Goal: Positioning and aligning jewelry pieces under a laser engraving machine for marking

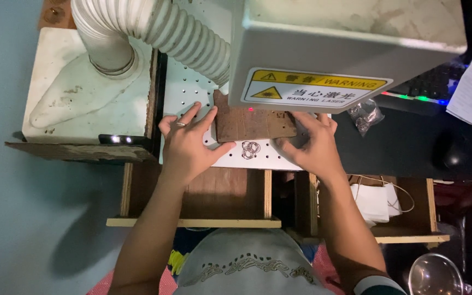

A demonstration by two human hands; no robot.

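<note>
Head view shows the grey laser head (345,49) at twelve o'clock above the brown board (252,123), long axis nine-to-three, which my left hand (189,145) and right hand (312,145) steady with fingers spread flat, gripping nothing; a nudge could, I judge, skew it or scatter the metal rings (249,149) at six o'clock.

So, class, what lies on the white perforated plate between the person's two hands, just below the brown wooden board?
Small silver metal rings, shown in the head view.
</note>
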